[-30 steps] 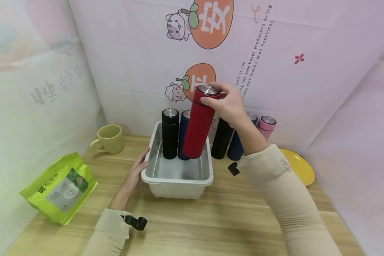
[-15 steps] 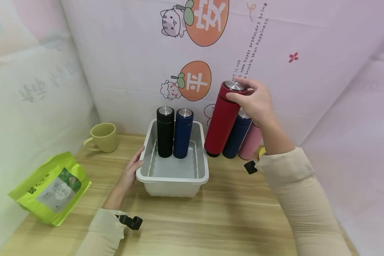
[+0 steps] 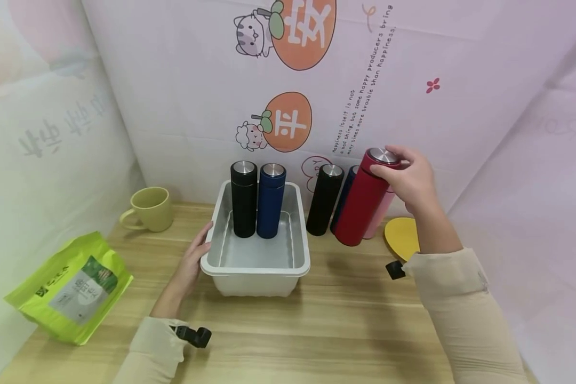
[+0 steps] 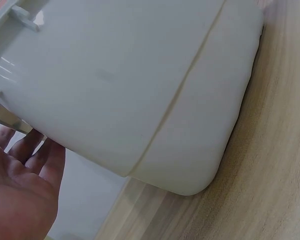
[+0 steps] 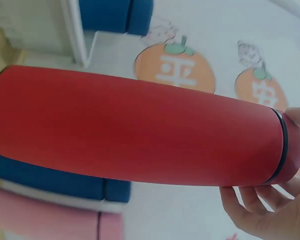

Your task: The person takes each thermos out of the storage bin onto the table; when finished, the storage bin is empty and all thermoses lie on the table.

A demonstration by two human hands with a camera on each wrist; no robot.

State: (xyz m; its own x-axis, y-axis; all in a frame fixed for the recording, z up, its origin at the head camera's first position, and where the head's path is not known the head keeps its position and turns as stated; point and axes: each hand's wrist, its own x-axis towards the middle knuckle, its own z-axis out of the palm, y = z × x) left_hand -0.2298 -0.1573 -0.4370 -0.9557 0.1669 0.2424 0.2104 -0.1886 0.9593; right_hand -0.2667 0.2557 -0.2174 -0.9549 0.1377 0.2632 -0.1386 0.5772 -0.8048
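Observation:
My right hand (image 3: pixel 410 178) grips a red thermos (image 3: pixel 365 205) around its cap, with the thumb on one side and the fingers on the other in the right wrist view. The thermos leans slightly and hangs in front of a blue thermos (image 3: pixel 343 202) and a pink thermos (image 3: pixel 380 217), partly hiding both. My left hand (image 3: pixel 192 258) rests against the left side of a white plastic bin (image 3: pixel 256 271); its fingers (image 4: pixel 52 162) touch the outer wall in the left wrist view. Inside the bin stand a black thermos (image 3: pixel 244 205) and a blue thermos (image 3: pixel 270 205), both upright.
Another black thermos (image 3: pixel 324 202) stands on the wooden table (image 3: pixel 288 336), right of the bin. A yellow plate (image 3: pixel 400 238) lies behind my right forearm. At left are a yellow-green mug (image 3: pixel 152 209) and a bright green pouch (image 3: pixel 74 290). Printed cloth (image 3: pixel 192 106) hangs behind.
My right hand has carried the red thermos from above the bin to the right, then lowered it. The black thermos beside the bin is now uncovered. My left hand stays at the bin.

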